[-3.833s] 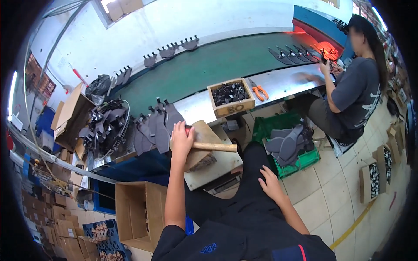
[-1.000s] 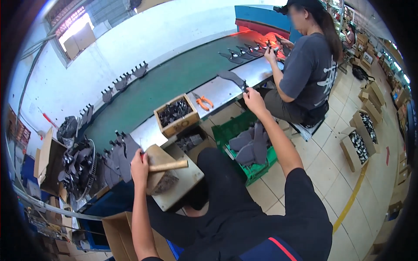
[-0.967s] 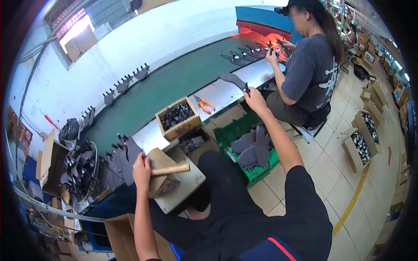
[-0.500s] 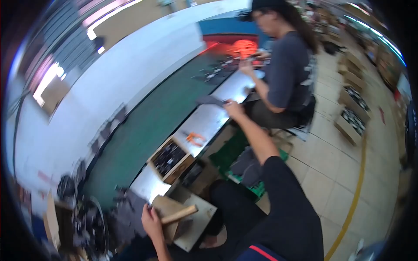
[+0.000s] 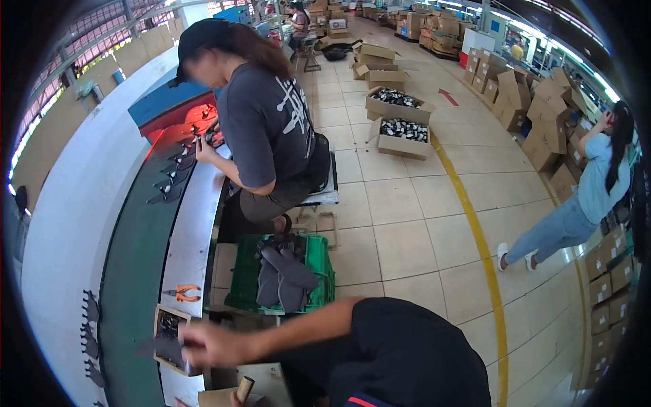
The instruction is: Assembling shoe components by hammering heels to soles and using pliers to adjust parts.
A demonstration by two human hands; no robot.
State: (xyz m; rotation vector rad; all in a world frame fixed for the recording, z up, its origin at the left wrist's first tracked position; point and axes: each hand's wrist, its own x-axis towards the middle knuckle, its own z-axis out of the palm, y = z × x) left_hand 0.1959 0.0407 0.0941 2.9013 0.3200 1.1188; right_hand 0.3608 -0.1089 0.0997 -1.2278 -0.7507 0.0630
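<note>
My right hand point(image 5: 211, 343) reaches left across my body and pinches a flat dark grey shoe piece point(image 5: 157, 348). It holds the piece just over a small wooden box point(image 5: 165, 316) of dark parts on the white ledge point(image 5: 196, 224). Only a sliver of my left hand point(image 5: 232, 399) shows at the bottom edge, wrapped around a wooden hammer handle point(image 5: 244, 389) above a cardboard-topped block point(image 5: 268, 380).
Orange pliers point(image 5: 184, 293) lie on the ledge beyond the box. A green crate point(image 5: 319, 261) of grey shoe uppers stands on the floor. A seated co-worker point(image 5: 268, 129) works at the green conveyor point(image 5: 132, 271) carrying dark pieces. Another person point(image 5: 576, 197) and cardboard boxes point(image 5: 397, 125) are to the right.
The view has swung right. My right hand has drawn back from the far ledge near the co-worker and now holds a dark piece by the wooden box. The left hand still has the hammer.
</note>
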